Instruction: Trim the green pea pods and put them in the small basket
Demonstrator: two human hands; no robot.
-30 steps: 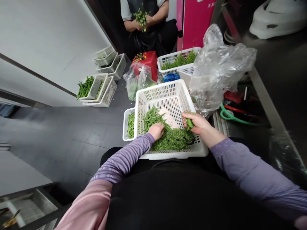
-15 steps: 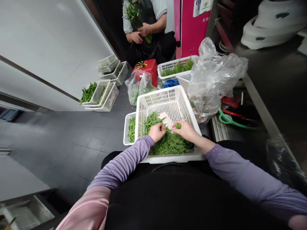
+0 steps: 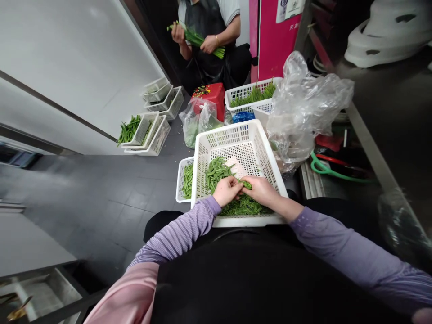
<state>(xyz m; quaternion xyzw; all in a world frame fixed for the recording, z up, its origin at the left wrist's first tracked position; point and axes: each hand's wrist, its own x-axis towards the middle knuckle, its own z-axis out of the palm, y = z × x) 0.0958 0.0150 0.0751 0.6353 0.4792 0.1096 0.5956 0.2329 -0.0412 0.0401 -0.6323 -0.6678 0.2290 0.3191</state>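
Observation:
My left hand [image 3: 227, 191] and my right hand [image 3: 262, 191] meet over a large white slotted basket [image 3: 232, 131] in front of me. Green pea pods [image 3: 247, 184] show between the fingers of my right hand, which is closed round them. The fingertips of my left hand are pinched at the near end of a pod, partly hidden by the fingers. Whole pea pods [image 3: 217, 173] lie heaped on the basket's left side. Below my hands spreads a mass of fine green scraps [image 3: 243, 206]. A pale pinkish patch [image 3: 236, 167] lies behind them on the basket floor.
Left of the basket stands a smaller basket of pods [image 3: 187, 182]. Beyond are plastic bags [image 3: 199, 121], a red stool [image 3: 214, 96] and a basket of cut green stalks [image 3: 253, 96]. A co-worker [image 3: 209, 27] holds long green stems. Stacked baskets [image 3: 153, 135] line the wall.
My hands, apart before, have come together at the pods in my right hand. The co-worker's stem bundle has tipped from upright to slanting, with one hand moved to its upper end.

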